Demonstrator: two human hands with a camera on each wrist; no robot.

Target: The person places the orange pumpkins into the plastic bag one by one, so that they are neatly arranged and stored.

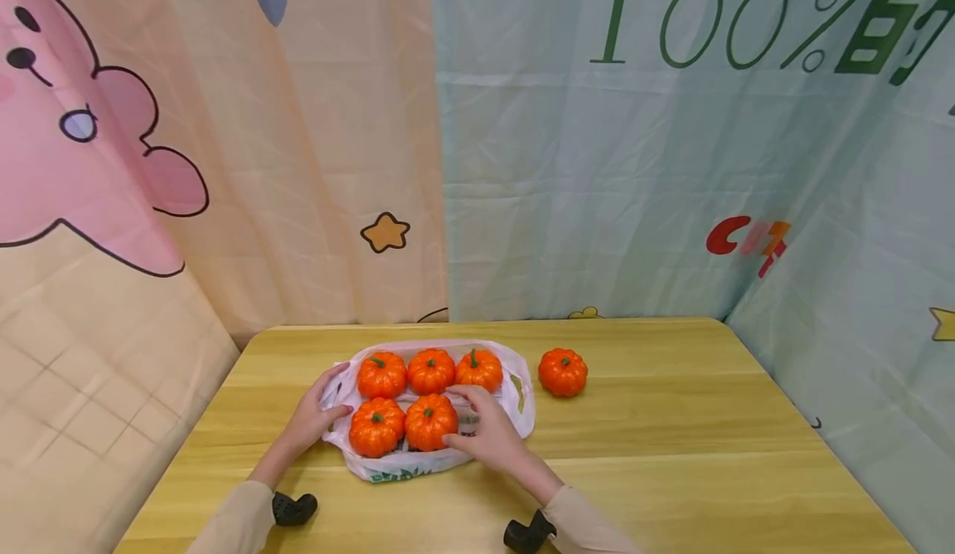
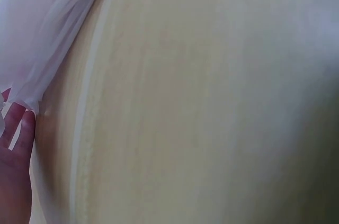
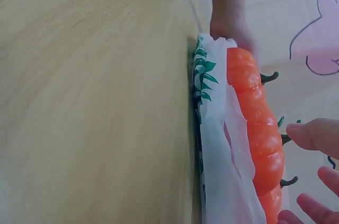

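A white plastic bag (image 1: 522,355) with green print lies spread on the table. Inside it are several small orange pumpkins: three in the back row, among them the back-left pumpkin (image 1: 381,375), and two in front. My left hand (image 1: 307,421) holds the bag's left edge, thumb on the inner side; in the left wrist view its fingers (image 2: 24,134) touch the plastic. My right hand (image 1: 488,431) hovers at the right side of the front-right pumpkin (image 1: 430,422), fingers spread. The right wrist view shows these fingers (image 3: 318,135) apart from the pumpkins (image 3: 265,139), with nothing between them.
Another orange pumpkin (image 1: 563,372) stands on the wooden table (image 1: 709,421), to the right of the bag. Printed curtains (image 1: 582,206) hang behind the table and along both sides. Each wrist wears a black device, such as the right wrist mount (image 1: 528,532).
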